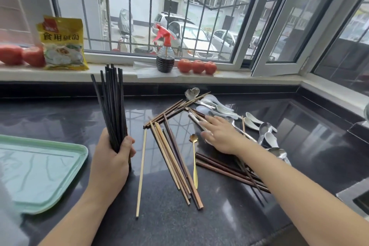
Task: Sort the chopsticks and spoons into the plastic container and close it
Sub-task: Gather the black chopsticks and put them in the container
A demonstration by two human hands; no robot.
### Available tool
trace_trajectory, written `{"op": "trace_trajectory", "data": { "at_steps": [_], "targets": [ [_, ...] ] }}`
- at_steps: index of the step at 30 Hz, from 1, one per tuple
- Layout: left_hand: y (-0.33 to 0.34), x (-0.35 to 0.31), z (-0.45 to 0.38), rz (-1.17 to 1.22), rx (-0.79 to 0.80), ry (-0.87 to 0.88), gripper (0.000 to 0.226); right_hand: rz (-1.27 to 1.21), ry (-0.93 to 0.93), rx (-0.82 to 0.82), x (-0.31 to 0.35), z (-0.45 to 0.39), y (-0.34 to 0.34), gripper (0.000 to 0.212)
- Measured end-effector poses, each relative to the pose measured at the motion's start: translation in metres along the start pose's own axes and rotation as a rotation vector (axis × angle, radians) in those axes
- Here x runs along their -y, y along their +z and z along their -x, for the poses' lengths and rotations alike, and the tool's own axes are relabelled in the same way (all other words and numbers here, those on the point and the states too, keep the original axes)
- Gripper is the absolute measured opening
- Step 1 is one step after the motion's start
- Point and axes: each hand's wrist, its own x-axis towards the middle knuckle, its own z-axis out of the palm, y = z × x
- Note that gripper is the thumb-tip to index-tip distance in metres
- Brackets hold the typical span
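The left hand (111, 154) had its fingers (127, 143) curled round a bundle of dark chopsticks (112, 104), holding it upright with the lower ends near the black counter (60, 118). The right hand (219, 136) lay flat and spread, fingers nearly straight, its fingertips (203, 124) reaching over the scattered pile and touching or just above a dark chopstick there; whether they had pinched anything could not be told. Beside that hand lay a gold spoon (194, 162), and left of it a fan of brown loose chopsticks (173, 158) with one pale chopstick (141, 171) apart on its own. More dark sticks passed under the right forearm. Beyond the fingers, white and metal spoons (249, 122) lay in a heap toward the counter's right side. At the left edge sat a pale green plastic container (40, 168), or perhaps its lid, with nothing seen in it. As a judgement, the sorting was early: one bundle gathered in hand, most chopsticks and all the spoons not yet put away, and the closing yet to come.
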Motion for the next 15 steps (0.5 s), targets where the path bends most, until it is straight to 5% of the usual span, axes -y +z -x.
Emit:
{"op": "trace_trajectory", "data": {
  "at_steps": [4,11,15],
  "targets": [
    [0.0,0.0,0.0,0.017,-0.016,-0.005,0.017,-0.207,0.056,-0.189,0.007,0.01,-0.012,0.046],
    [0.0,0.001,0.0,-0.002,-0.029,0.016,0.014,-0.218,-0.352,0.049,0.128,0.085,0.004,0.062],
    [-0.002,0.002,0.0,-0.008,-0.043,0.012,0.015,-0.095,-0.307,-0.007,0.125,0.064,0.024,0.063]
  ]
}}
